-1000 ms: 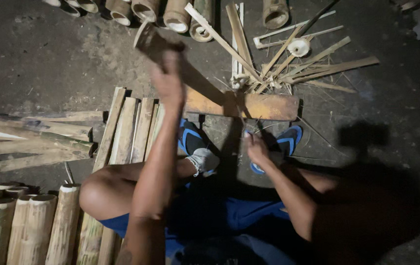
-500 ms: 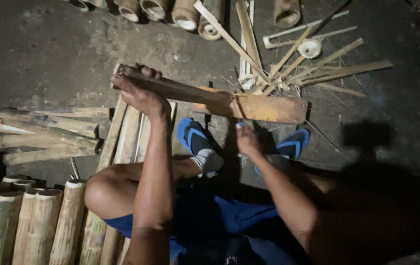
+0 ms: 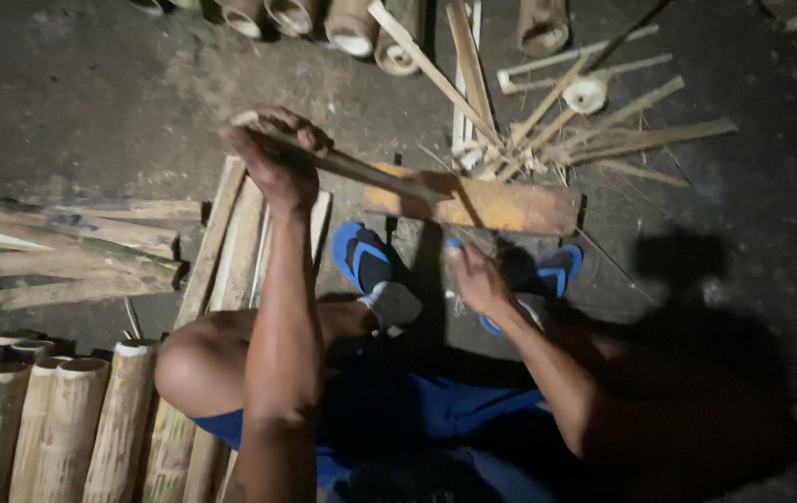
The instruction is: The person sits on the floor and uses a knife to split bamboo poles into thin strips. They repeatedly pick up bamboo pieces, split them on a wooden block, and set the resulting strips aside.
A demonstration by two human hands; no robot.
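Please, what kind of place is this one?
Probably a simple bamboo-working spot on a bare dirt or concrete floor, dimly lit. Cut bamboo tubes stand together, split bamboo strips lie scattered, and the left hand holds a long tool over a wooden block.

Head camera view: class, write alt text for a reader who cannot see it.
A seated person's left hand grips a long wooden stick that reaches to a flat orange-brown wooden block on the dark ground, while the right hand hovers near blue sandals. Split bamboo strips and cut bamboo tubes lie around.
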